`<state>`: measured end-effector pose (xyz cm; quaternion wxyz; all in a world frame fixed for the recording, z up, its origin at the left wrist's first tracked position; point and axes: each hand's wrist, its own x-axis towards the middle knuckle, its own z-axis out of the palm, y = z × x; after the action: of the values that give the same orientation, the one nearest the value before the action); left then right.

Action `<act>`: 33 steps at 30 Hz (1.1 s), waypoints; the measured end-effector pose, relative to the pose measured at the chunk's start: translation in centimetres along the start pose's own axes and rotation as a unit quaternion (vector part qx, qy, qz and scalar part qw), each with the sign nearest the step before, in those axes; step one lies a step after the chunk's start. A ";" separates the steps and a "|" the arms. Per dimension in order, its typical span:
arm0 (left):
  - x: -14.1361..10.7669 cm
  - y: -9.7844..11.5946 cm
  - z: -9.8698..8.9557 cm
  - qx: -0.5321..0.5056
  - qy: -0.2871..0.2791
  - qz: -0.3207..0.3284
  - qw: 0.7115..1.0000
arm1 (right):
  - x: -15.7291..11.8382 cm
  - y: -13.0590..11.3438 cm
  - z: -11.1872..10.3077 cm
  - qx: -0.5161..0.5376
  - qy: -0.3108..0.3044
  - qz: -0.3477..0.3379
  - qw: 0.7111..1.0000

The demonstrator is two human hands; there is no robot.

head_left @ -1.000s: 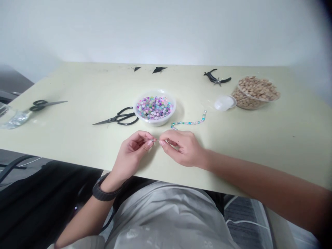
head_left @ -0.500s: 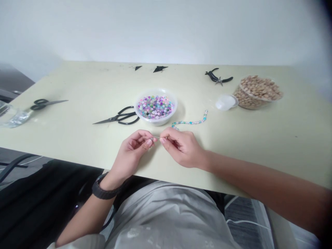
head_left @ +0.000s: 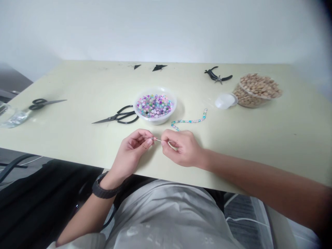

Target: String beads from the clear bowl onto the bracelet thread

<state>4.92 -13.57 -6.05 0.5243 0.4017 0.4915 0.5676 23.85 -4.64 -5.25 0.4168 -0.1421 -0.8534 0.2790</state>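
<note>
My left hand (head_left: 135, 145) pinches a small bead (head_left: 152, 138) between thumb and forefinger. A thin pale cord (head_left: 158, 140) runs from that bead to my right hand (head_left: 181, 147), whose thumb and forefinger are closed on it. Just beyond my hands stands a white bowl (head_left: 155, 121) of small purple, pink, green and blue beads (head_left: 155, 105). A strand of strung beads (head_left: 190, 121) lies curved on the table right of the bowl, its near end close to my right hand.
Black-handled scissors (head_left: 115, 117) lie against the bowl's left side, with another pair (head_left: 46, 103) at far left beside a clear container (head_left: 12, 116). Pliers (head_left: 218, 76), a white lid (head_left: 225, 101) and a tub of brown pieces (head_left: 255, 91) are on the right. Black scraps (head_left: 158, 67) lie at the back.
My right hand has shifted slightly right, away from my left, and more cord shows between them. My left hand keeps its pinch.
</note>
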 end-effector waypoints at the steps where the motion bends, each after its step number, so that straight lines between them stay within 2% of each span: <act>1: 0.0 0.0 0.0 0.004 0.003 0.001 1.000 | 0.0 0.0 0.0 0.000 0.003 -0.002 1.000; 33: -0.1 0.1 0.2 0.027 -0.008 0.020 0.999 | -0.1 0.0 0.3 -0.012 0.011 -0.010 1.000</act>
<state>5.14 -13.67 -5.90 0.5059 0.4298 0.4940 0.5615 23.73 -4.79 -5.47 0.4276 -0.1412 -0.8533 0.2630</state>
